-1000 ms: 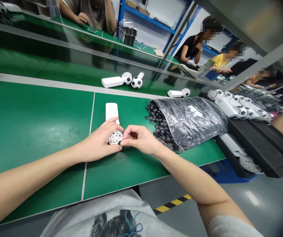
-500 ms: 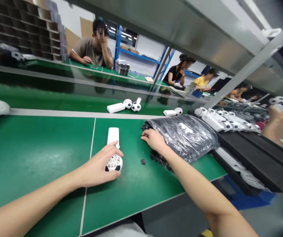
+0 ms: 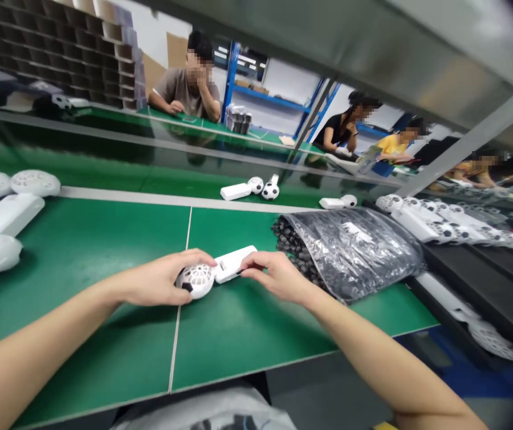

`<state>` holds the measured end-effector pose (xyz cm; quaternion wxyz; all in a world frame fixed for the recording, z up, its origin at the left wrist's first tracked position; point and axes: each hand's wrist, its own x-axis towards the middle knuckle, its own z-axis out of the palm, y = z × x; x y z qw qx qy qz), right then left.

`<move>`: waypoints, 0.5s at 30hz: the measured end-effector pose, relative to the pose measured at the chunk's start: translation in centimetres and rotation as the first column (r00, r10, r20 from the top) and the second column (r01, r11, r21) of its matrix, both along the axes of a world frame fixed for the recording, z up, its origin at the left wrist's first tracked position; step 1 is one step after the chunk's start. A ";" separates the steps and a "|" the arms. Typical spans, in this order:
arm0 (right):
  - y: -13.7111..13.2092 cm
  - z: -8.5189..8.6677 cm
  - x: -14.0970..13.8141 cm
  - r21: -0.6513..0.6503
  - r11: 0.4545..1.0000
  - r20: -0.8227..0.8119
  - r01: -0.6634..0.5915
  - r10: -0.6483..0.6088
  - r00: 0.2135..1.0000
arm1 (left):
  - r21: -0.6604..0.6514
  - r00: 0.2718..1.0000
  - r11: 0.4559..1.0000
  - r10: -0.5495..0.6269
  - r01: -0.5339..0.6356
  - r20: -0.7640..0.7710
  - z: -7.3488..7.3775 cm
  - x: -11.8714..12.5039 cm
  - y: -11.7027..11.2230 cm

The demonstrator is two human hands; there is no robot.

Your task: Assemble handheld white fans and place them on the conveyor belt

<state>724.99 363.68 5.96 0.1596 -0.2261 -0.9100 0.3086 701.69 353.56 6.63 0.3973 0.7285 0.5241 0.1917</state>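
A white handheld fan (image 3: 228, 266) with a round football-patterned head lies on the green table, its handle pointing to the right and away. My left hand (image 3: 160, 280) is curled round the grille head, thumb at the near side and fingers over the far side. A black patch shows on the head by the thumb. My right hand (image 3: 278, 275) reaches the handle's end with thumb and forefinger pinched together; whatever lies between those fingertips is hidden. Beyond the right hand a clear plastic bag (image 3: 359, 251) lies on its side, small black pieces (image 3: 294, 242) filling its mouth.
Several white fans (image 3: 9, 215) lie at the left. Further fans (image 3: 236, 191) sit beyond the pale strip. On the right, more fans (image 3: 417, 218) rest by a dark conveyor (image 3: 475, 275). A metal beam (image 3: 475, 131) slants overhead. Co-workers sit across the table.
My right hand has left the bag's mouth and come to the fan's handle. The fan has turned, its handle swinging rightward, with my left hand still on its head. The view has shifted left.
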 end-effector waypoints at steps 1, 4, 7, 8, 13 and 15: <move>-0.6 0.1 -0.4 0.027 0.998 -0.017 -0.060 0.060 0.998 | 0.009 1.000 1.000 0.024 -0.024 0.000 -0.2 0.2 -0.1; -1.7 0.2 -1.6 0.123 0.971 -0.020 -0.205 0.209 0.978 | 0.097 0.991 0.986 0.136 -0.135 -0.004 -1.3 1.2 -0.3; -2.1 -0.1 -2.7 0.200 0.949 0.016 -0.244 0.246 0.969 | 0.179 0.983 0.967 0.184 -0.182 0.005 -2.0 2.0 -0.5; -2.1 -0.2 -3.0 0.203 0.948 0.023 -0.245 0.245 0.969 | 0.190 0.983 0.965 0.184 -0.181 0.005 -2.2 2.2 -0.5; -1.8 -0.6 -4.2 0.143 0.956 0.020 -0.256 0.255 0.967 | 0.213 0.974 0.951 0.225 -0.224 0.022 -2.3 2.5 -0.5; -1.6 -0.8 -4.3 0.126 0.953 0.008 -0.274 0.275 0.961 | 0.223 0.969 0.943 0.245 -0.248 0.042 -2.5 2.6 -0.5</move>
